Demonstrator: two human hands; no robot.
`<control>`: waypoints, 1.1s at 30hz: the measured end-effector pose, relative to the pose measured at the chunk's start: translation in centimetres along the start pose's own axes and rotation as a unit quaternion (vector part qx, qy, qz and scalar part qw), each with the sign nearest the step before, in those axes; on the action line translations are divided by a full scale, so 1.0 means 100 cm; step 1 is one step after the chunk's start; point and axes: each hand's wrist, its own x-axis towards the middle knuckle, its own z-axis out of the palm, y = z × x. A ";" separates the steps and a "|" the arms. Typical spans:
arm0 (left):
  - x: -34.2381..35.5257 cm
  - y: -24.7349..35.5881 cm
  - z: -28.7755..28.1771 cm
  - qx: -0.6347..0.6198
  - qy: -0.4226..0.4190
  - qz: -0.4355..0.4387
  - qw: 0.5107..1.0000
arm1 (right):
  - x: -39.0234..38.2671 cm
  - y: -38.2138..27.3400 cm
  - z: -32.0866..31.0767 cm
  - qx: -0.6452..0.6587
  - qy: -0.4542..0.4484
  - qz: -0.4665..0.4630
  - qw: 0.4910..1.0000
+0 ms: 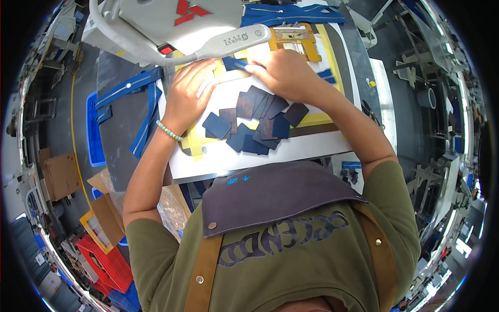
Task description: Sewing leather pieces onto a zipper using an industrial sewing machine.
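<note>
Below the arm of a white sewing machine [179,23], both my hands rest at the work area. My left hand [189,93], a bead bracelet on its wrist, lies with fingers stretched forward, the thumb apart, just left of a dark blue fabric piece [232,64]. My right hand [286,75] is closed at that piece, thumb and forefinger pinching its right side; lamp glare washes out the other fingertips. Nearer to me, several dark blue and brownish square patches [249,122] lie loosely overlapped on a white board [228,162] edged with yellow tape.
A lamp on a bent neck [231,44] hangs low over my hands. Beyond my right hand sits a yellow-orange clamp frame [316,47]. Blue zipper strips [132,86] lie at left, more zipper strips [293,14] at the back. A blue bin [93,132] stands beyond the table's left edge.
</note>
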 end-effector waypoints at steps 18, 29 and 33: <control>-0.003 0.031 -0.039 -0.185 0.032 -0.081 0.979 | -0.120 -0.029 -0.125 0.268 -0.141 -0.033 0.953; -0.016 0.048 -0.029 -0.261 0.028 -0.098 0.960 | -0.185 0.067 -0.097 -0.176 -0.165 0.428 0.871; -0.010 0.061 -0.047 -0.163 -0.085 -0.010 0.983 | -0.166 0.081 -0.099 -0.153 -0.014 0.317 0.936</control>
